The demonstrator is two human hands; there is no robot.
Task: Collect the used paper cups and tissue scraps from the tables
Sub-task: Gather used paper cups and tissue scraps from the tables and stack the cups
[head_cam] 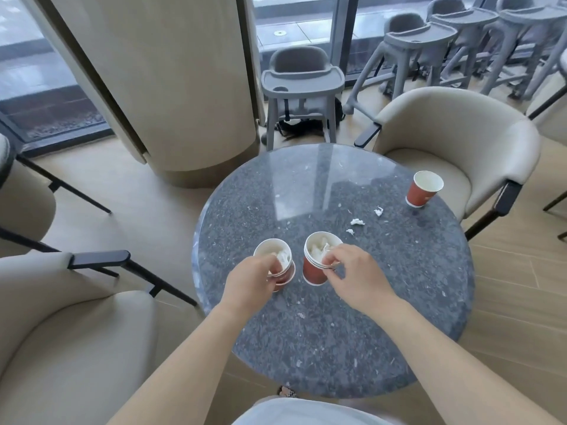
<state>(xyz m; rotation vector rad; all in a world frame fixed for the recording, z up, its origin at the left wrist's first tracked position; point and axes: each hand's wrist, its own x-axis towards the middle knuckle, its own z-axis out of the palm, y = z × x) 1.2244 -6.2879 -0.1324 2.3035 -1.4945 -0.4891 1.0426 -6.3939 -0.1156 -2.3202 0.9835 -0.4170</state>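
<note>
Two stacks of red paper cups stand on the round grey stone table (337,348). My left hand (251,283) grips the rim of the left stack (283,273), which has white tissue inside. My right hand (352,271) pinches the rim of the right stack (313,268), also stuffed with tissue. A single empty red cup (422,189) stands at the table's far right edge. Three small tissue scraps lie between it and my hands: one (379,211), one (357,222) and one (350,231).
Beige armchairs surround the table: one at the far right (460,142), one at the near left (61,332). A wide beige column (171,87) rises behind the table. Grey high chairs (302,84) stand by the window.
</note>
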